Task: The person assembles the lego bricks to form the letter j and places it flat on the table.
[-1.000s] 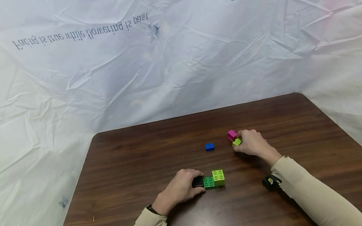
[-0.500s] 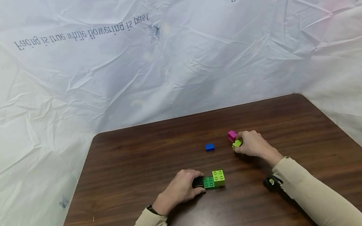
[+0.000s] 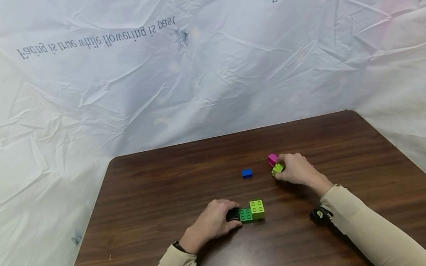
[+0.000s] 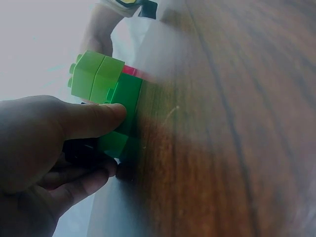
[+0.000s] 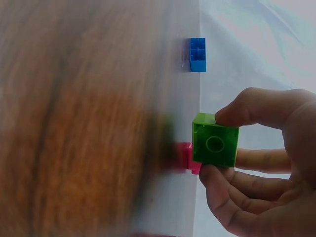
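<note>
My left hand [image 3: 213, 221] grips the black end of a row of joined toy building bricks on the table. Beside the black brick [image 3: 232, 214] comes a dark green brick [image 3: 245, 214], then a taller lime green part [image 3: 257, 209] at the right end. Farther back, my right hand [image 3: 296, 169] pinches a loose lime green brick [image 3: 277, 169] between thumb and fingers. In the right wrist view the hollow underside of that lime green brick [image 5: 216, 144] faces the camera, lifted off the table. Just behind it sits a pink brick [image 3: 272, 159], partly hidden.
A small blue brick [image 3: 247, 173] lies left of the right hand; its hollow side shows in the right wrist view. The brown wooden table [image 3: 154, 186] meets a wrinkled white sheet [image 3: 202, 73] along its back and sides.
The lime green brick in my right hand has turned a little between the fingers and shows more of itself. My left hand and its row of bricks stay put.
</note>
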Demonstrator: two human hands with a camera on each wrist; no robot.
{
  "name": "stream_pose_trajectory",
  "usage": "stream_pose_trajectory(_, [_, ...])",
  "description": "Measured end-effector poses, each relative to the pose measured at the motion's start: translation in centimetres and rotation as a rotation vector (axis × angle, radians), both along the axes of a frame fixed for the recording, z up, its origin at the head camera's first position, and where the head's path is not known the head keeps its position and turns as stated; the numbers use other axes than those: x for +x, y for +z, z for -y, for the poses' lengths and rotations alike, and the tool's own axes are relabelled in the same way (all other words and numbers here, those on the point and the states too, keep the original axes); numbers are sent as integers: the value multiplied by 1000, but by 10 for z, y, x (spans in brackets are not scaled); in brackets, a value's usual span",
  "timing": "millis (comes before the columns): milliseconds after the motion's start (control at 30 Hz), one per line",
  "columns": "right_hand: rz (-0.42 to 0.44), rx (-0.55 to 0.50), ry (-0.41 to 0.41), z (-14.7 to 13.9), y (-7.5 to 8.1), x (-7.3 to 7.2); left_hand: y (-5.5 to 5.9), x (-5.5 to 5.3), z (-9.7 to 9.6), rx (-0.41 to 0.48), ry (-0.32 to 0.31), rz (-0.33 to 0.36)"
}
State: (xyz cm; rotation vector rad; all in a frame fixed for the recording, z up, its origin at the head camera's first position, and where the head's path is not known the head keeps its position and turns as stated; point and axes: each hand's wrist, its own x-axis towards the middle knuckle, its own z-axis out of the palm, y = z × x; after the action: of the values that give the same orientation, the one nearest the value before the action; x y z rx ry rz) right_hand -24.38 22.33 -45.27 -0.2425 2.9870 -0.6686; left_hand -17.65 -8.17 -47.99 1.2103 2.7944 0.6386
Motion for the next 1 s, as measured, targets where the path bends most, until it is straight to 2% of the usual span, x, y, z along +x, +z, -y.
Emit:
stream_pose_trajectory(433, [-54, -97, 23, 2, 2, 6, -1, -1, 0, 9, -3, -7])
stream_pose_trajectory(700, [-113, -151, 55, 4, 4, 6, 1, 0, 1, 9, -2, 16])
stream_pose_trajectory(1000, [-117, -214, 66, 7, 6, 11, 2, 0, 1, 2, -6, 8])
